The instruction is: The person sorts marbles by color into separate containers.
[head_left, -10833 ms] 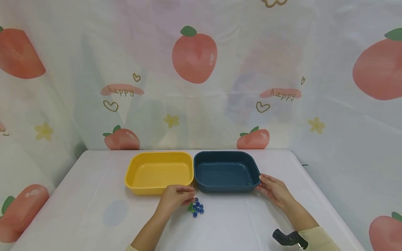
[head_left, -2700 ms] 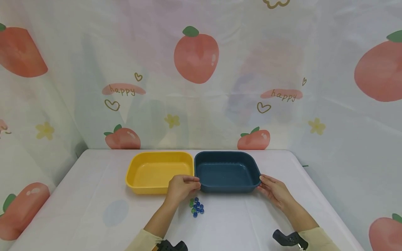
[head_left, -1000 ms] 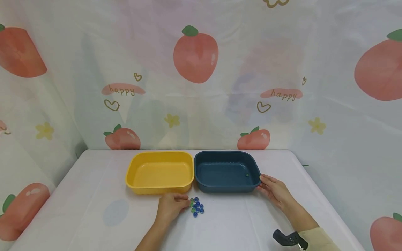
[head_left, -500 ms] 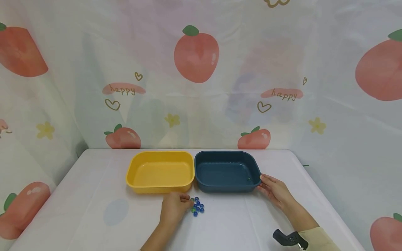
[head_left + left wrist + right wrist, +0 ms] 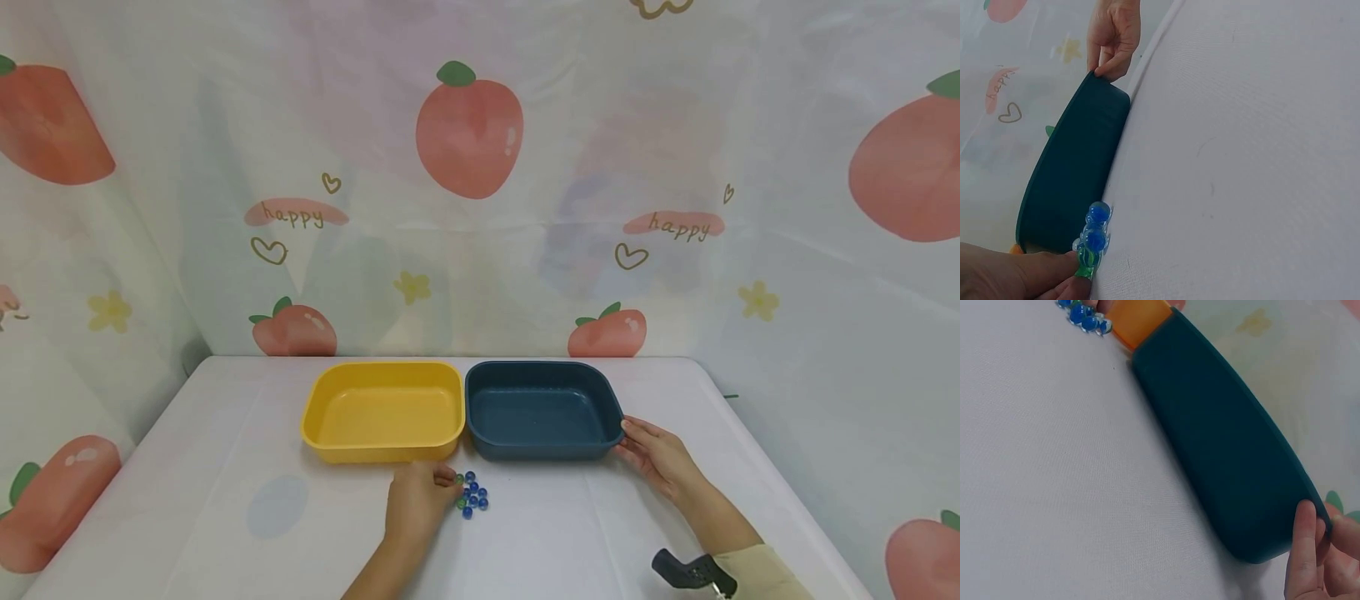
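My left hand point(image 5: 420, 500) reaches in from the near side, its thumb and fingertips at the left edge of a small cluster of glass marbles point(image 5: 474, 500), most of them blue and a few green. In the left wrist view, the fingertips pinch a green marble point(image 5: 1087, 262) right beside the blue ones. My right hand point(image 5: 660, 458) grips the right end of a dark blue tray point(image 5: 543, 450); in the right wrist view, fingers point(image 5: 1303, 534) press the outer wall while the thumb is at the rim. No marble shows inside this tray.
A yellow tray point(image 5: 375, 456) stands directly left of the dark blue one, both on a white-covered table point(image 5: 187, 517). Behind rises a fruit-printed curtain point(image 5: 480, 275). A black device point(image 5: 693, 573) is strapped at my right wrist.
My left hand came back from the blue tray's near left corner to the marbles and now pinches a green one. A marble visible in the blue tray earlier is out of sight. Right hand unchanged.
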The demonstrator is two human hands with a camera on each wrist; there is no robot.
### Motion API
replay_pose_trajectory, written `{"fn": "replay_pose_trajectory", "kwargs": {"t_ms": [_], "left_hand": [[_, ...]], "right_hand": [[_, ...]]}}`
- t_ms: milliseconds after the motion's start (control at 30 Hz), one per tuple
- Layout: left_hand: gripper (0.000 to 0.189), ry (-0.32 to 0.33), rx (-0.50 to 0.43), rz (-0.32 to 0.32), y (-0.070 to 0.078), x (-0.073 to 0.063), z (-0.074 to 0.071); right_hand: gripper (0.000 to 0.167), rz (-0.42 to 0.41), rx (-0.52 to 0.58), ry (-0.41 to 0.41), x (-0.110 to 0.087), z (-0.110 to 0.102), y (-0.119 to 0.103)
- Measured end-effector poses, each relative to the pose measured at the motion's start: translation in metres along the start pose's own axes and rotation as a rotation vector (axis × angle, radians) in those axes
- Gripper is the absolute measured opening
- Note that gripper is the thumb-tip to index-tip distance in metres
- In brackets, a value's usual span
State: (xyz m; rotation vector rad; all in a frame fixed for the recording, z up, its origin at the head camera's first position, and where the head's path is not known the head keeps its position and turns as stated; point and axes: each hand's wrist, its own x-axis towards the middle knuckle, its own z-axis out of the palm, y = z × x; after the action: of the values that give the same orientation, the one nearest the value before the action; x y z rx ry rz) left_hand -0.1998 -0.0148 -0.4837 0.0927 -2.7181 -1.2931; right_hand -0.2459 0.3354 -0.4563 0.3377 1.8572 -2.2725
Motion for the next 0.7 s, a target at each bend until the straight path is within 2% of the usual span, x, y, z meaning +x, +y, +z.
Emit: {"fn": "replay_pose_trajectory", "kwargs": {"t_ms": [167, 433, 500, 700], "left_hand": [[0.013, 0.003, -0.02, 0.007, -0.002, 0.0, 0.001], [0.015, 0.002, -0.124, 0.03, -0.008, 0.0, 0.0], [0.015, 0.002, -0.142, 0.033, -0.009, 0.0, -0.001], [0.014, -0.03, -0.189, -0.007, -0.011, 0.001, -0.003]], "right_hand": [[0.051, -0.002, 0.021, -0.004, 0.0, -0.001, 0.0], [0.036, -0.007, 0.031, -0.004, 0.0, -0.002, 0.0], [0.037, -0.007, 0.028, 0.0, 0.0, -0.002, 0.0], [0.056, -0.006, 0.003, 0.003, 0.0, -0.001, 0.0]]}}
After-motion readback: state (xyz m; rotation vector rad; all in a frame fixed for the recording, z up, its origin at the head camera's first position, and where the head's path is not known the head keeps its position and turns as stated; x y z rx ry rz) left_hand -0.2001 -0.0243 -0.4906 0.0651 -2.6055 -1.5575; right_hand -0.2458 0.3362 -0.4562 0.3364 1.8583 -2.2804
